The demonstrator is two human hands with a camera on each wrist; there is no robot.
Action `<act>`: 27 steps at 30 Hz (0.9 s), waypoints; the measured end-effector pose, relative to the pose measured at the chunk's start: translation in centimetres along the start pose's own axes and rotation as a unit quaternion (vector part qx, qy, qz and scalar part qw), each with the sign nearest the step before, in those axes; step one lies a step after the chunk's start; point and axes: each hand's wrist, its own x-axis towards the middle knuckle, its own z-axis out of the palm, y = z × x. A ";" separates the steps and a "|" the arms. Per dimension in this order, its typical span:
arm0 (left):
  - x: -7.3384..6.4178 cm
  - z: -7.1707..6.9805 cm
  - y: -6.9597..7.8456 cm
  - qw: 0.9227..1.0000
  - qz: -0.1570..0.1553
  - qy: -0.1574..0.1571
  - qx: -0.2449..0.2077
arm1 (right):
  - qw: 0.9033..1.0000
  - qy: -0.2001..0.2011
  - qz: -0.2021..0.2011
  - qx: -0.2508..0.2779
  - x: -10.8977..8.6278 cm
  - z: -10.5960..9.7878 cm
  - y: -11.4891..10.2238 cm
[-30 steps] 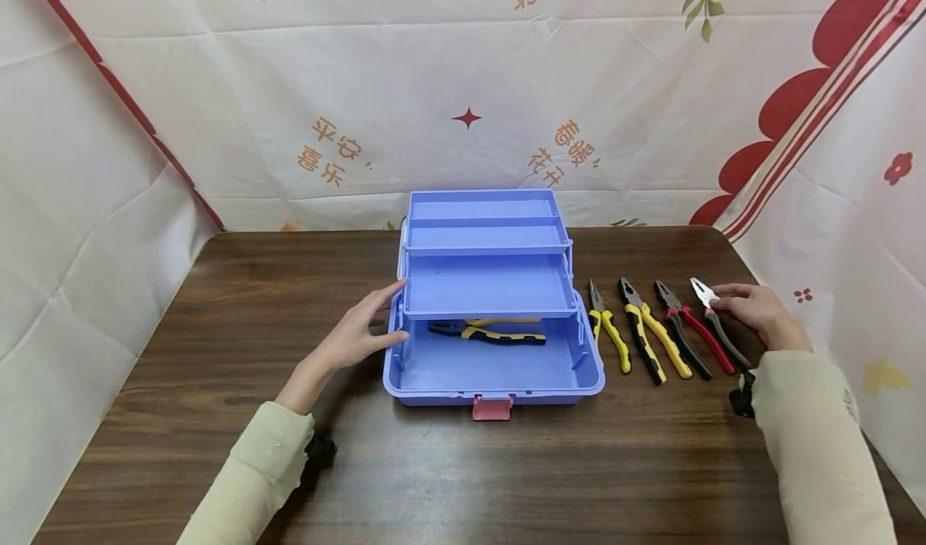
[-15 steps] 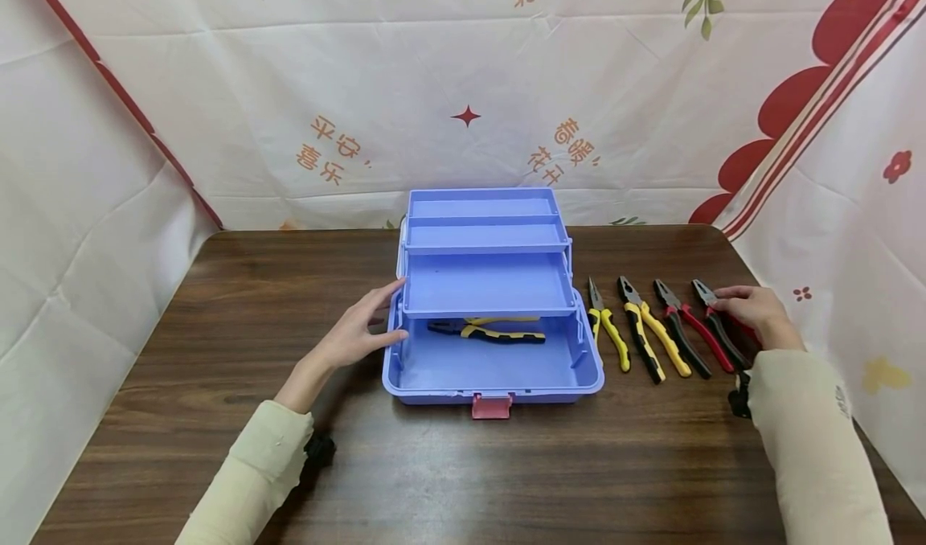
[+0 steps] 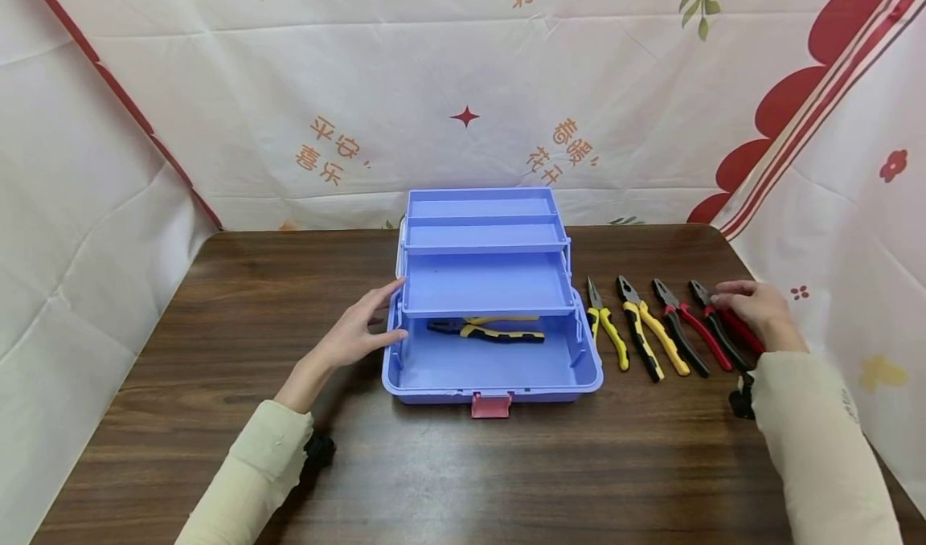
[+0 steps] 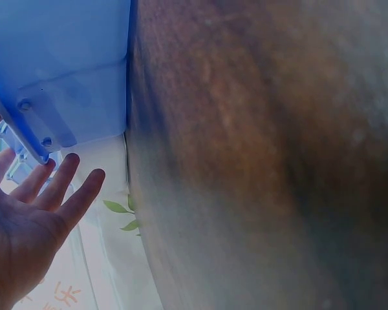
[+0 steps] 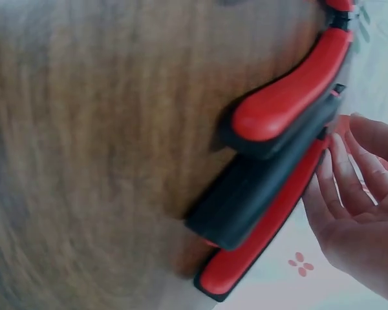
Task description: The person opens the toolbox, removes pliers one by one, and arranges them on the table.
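My left hand [image 3: 357,329] rests against the left side of the blue toolbox [image 3: 492,396], its fingers spread and fairly straight at the rim in the left wrist view. Inside the toolbox lie yellow-and-black pliers [image 3: 502,336], partly under the lower tray. At the right, my right hand [image 3: 755,308] is beside the rightmost red-and-black pliers [image 3: 723,340], which lie on the table. In the right wrist view its fingertips [image 5: 339,142] are close to the red handle and the thumb stands apart; whether they touch is hard to tell.
Between toolbox and right hand lie yellow needle-nose pliers [image 3: 611,336], yellow-and-black pliers [image 3: 640,336] and another red-and-black pair [image 3: 683,328] in a row. Raised trays [image 3: 488,284] stand at the toolbox's back. A printed white cloth [image 3: 362,71] hangs behind the wooden table [image 3: 289,288].
The rightmost pliers, tilted with shiny jaws catching light a second ago, have settled flat on the table. My right hand's grip on them has loosened. The left hand has stayed put.
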 end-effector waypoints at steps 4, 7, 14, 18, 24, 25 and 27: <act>0.0 0.0 0.0 1.000 0.002 0.000 0.000 | 0.999 0.001 -0.015 0.040 0.3 -0.5 -0.2; 0.0 -0.1 0.0 1.000 0.004 0.000 -0.001 | 0.997 -0.003 -0.016 0.076 0.4 -0.8 -0.8; 0.0 0.0 -0.1 1.000 0.004 -0.001 -0.001 | 0.994 -0.042 -0.089 0.039 -1.4 -1.1 -4.6; 0.0 0.0 0.0 1.000 0.003 0.000 0.000 | 0.993 -0.046 -0.107 0.007 -2.5 -0.5 -7.3; 0.0 0.0 0.0 1.000 0.003 -0.001 0.000 | 0.984 -0.062 -0.168 -0.011 -3.9 0.7 -11.8; 0.0 0.0 0.0 1.000 0.003 -0.001 -0.001 | 0.981 -0.069 -0.182 0.000 -4.1 1.0 -12.5; 0.0 -0.1 -0.1 1.000 0.004 -0.001 -0.002 | 0.974 -0.081 -0.208 0.022 -4.4 1.7 -13.9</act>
